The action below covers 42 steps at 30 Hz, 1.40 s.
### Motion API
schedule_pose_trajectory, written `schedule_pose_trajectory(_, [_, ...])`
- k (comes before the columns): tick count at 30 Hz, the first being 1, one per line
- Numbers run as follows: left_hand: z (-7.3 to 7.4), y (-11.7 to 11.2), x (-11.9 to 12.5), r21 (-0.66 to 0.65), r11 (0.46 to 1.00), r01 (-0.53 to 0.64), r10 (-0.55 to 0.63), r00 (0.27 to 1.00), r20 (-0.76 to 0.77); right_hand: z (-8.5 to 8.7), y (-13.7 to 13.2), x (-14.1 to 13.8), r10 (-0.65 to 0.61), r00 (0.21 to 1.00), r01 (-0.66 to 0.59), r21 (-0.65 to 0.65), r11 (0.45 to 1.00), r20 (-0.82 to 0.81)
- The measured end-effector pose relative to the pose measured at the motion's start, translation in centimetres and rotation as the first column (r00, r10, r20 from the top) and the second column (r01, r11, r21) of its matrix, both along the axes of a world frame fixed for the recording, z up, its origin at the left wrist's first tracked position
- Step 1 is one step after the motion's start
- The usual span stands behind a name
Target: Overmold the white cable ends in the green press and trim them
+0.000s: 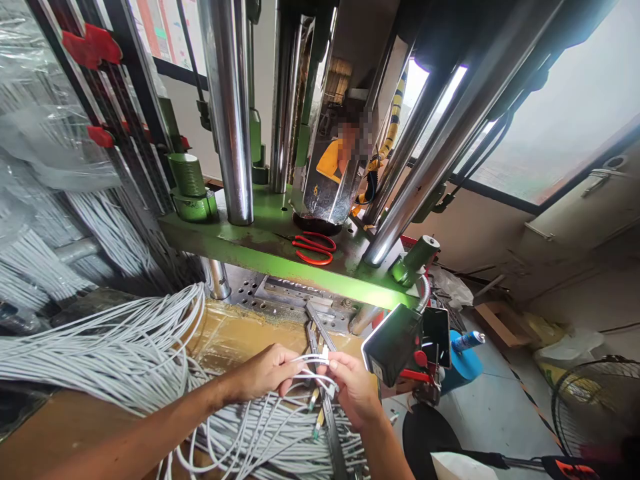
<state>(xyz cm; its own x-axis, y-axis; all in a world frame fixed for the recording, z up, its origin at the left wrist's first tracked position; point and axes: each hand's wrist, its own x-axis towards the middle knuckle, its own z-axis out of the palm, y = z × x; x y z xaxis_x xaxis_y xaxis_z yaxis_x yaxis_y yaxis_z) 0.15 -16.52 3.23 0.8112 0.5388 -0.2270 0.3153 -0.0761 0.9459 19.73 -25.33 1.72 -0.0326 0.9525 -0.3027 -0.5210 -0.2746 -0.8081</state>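
Note:
My left hand (277, 372) is closed around several thin white cables (309, 375), fingers curled. Close by on the right, my right hand (354, 385) pinches the cable ends at a small white connector piece (324, 355). Long dark metal bars (330, 420) pass just beneath both hands. Below them lies a big heap of white cables (250, 427), a few with green-and-tan tips (319, 421). Exactly how the fingers sit on the connector is partly hidden.
Ahead stands a press with a green plate (240, 243), steel columns (233, 133) and red-handled snips (315, 248) on the plate. Underneath is a metal die bed (295, 300). A dark control box (393, 343) juts out at right, near a blue can (467, 341) and a fan (595, 400).

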Motion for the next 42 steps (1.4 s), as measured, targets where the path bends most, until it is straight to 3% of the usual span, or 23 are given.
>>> schedule_pose_trajectory(13, [0.0, -0.3, 0.1, 0.008, 1.000, -0.017, 0.017, 0.999, -0.036, 0.1, -0.1, 0.2, -0.102, 0.949, 0.066, 0.128, 0.990, 0.298])
schedule_pose_trajectory(20, [0.0, -0.5, 0.1, -0.001, 1.000, 0.012, -0.012, 0.997, -0.080, 0.1, 0.0, 0.1, -0.218, 0.838, 0.157, 0.162, 0.974, 0.500])
schedule_pose_trajectory(22, [0.1, -0.5, 0.2, 0.005, 1.000, 0.018, -0.018, 0.997, -0.080, 0.2, -0.1, 0.0, -0.197, 0.829, 0.127, 0.167, 0.978, 0.524])
schedule_pose_trajectory(25, [0.4, -0.5, 0.2, 0.017, 1.000, 0.021, -0.020, 0.997, -0.068, 0.4, -0.1, -0.1, -0.119, 0.839, 0.053, 0.137, 0.989, 0.531])
schedule_pose_trajectory(28, [0.9, -0.6, 0.2, 0.014, 1.000, 0.021, -0.020, 0.997, -0.079, 0.3, -0.1, 0.0, -0.106, 0.835, 0.054, 0.112, 0.992, 0.540])
schedule_pose_trajectory(32, [1.2, -0.7, 0.1, 0.021, 1.000, 0.021, -0.019, 0.996, -0.092, -0.4, -0.1, 0.0, -0.083, 0.895, 0.062, 0.062, 0.996, 0.437])
schedule_pose_trajectory(37, [0.7, -0.7, 0.1, 0.020, 0.999, 0.034, -0.032, 0.994, -0.105, -1.0, 0.0, -0.4, -0.042, 0.957, 0.022, 0.070, 0.997, 0.287])
schedule_pose_trajectory(42, [0.2, -0.5, 0.1, -0.037, 0.999, 0.038, -0.041, 0.997, -0.072, 0.1, -0.1, -0.4, -0.014, 0.962, -0.016, 0.107, 0.994, 0.272])
